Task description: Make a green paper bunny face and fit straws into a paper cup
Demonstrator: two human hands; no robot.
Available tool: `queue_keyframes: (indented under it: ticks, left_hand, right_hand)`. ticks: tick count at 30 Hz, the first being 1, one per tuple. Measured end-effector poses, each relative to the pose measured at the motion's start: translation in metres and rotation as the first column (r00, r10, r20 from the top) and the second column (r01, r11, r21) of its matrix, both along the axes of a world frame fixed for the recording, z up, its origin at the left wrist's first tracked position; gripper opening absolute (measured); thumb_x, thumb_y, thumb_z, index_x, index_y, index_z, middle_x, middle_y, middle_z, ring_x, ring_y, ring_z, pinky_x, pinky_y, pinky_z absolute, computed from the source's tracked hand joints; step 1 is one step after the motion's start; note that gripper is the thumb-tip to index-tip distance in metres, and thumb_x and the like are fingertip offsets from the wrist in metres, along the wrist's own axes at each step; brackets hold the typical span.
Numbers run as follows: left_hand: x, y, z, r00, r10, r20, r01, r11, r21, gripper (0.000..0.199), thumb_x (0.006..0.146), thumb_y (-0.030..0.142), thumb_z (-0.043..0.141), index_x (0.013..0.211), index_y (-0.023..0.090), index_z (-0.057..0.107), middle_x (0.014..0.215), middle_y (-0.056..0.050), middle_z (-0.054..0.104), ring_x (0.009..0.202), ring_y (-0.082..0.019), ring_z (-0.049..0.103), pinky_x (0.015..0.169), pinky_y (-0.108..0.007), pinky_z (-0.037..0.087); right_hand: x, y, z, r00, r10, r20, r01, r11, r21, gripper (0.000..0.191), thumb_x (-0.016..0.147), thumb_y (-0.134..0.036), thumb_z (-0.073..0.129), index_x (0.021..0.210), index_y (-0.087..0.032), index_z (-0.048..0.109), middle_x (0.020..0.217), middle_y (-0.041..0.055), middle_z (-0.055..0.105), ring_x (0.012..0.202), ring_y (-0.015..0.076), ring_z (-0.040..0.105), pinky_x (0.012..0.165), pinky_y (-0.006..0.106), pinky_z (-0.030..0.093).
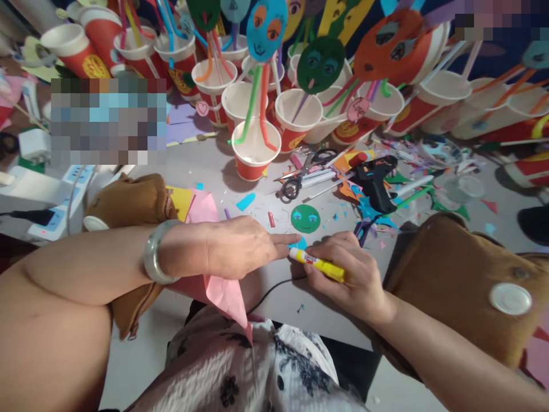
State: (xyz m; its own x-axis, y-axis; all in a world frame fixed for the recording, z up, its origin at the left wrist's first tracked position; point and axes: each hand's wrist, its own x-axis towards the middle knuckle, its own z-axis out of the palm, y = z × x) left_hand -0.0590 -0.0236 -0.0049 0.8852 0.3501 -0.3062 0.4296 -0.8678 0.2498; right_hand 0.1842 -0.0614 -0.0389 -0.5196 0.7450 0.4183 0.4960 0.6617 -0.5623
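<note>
My right hand (349, 274) is closed round a yellow glue stick (328, 268) with a white end, which points left at a small blue paper piece (299, 243) on the table. My left hand (227, 246), with a pale bangle (156, 252) on the wrist, reaches in from the left. Its extended fingers rest by the blue piece; the thumb is hidden. Just above the blue piece lies a green paper face (305, 218) with drawn eyes and mouth. Pink paper (223, 292) lies beneath my left hand and wrist.
Red and white paper cups (256, 150) with straws and paper faces line the back. Black scissors (300, 177), a black glue gun (377, 180) and paper scraps lie before them. Brown cushions (463, 286) sit at both sides. A power strip (64, 200) is at left.
</note>
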Motion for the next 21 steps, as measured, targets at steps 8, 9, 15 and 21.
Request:
queue_keyframes:
  ticks: [8, 9, 15, 21]
  left_hand:
    - [0.002, 0.001, 0.005, 0.997, -0.068, -0.025, 0.069, 0.997, 0.024, 0.072, 0.080, 0.004, 0.052, 0.149, 0.024, 0.041, 0.166, -0.005, 0.028, 0.092, -0.014, 0.069, 0.055, -0.027, 0.043]
    - [0.002, 0.001, 0.005, 0.998, -0.059, -0.020, 0.060, 0.998, 0.012, 0.073, 0.081, 0.004, 0.051, 0.150, 0.024, 0.039, 0.165, -0.006, 0.029, 0.095, -0.014, 0.069, 0.056, -0.026, 0.044]
    - [0.005, 0.001, 0.008, 0.996, -0.033, -0.084, 0.031, 0.999, -0.027, 0.069, 0.085, 0.009, 0.050, 0.152, 0.023, 0.037, 0.161, -0.010, 0.038, 0.083, -0.014, 0.069, 0.051, -0.027, 0.040]
    - [0.006, -0.002, 0.014, 0.995, -0.036, -0.096, 0.041, 0.998, 0.046, 0.069, 0.085, 0.004, 0.047, 0.151, 0.023, 0.039, 0.161, -0.008, 0.037, 0.072, -0.012, 0.065, 0.046, -0.029, 0.033]
  right_hand:
    - [0.002, -0.003, -0.003, 0.989, 0.144, -0.032, -0.146, 0.987, -0.072, 0.014, 0.085, -0.016, 0.063, 0.096, -0.023, 0.059, 0.072, -0.0014, 0.068, 0.065, 0.0164, 0.063, 0.070, 0.037, 0.046]
    - [0.003, -0.004, -0.003, 0.990, 0.132, -0.057, -0.135, 0.990, -0.051, 0.015, 0.085, -0.017, 0.064, 0.096, -0.023, 0.058, 0.073, -0.0012, 0.068, 0.064, 0.0162, 0.063, 0.070, 0.037, 0.046]
    - [0.003, -0.002, -0.003, 1.000, 0.007, -0.002, -0.007, 1.000, 0.025, 0.012, 0.086, -0.018, 0.065, 0.095, -0.023, 0.058, 0.071, -0.0005, 0.065, 0.062, 0.0157, 0.061, 0.068, 0.037, 0.044]
    - [0.000, -0.001, -0.003, 0.995, 0.092, 0.044, -0.091, 0.995, -0.029, 0.011, 0.087, -0.016, 0.063, 0.094, -0.023, 0.056, 0.070, -0.0015, 0.064, 0.064, 0.0157, 0.060, 0.069, 0.037, 0.045]
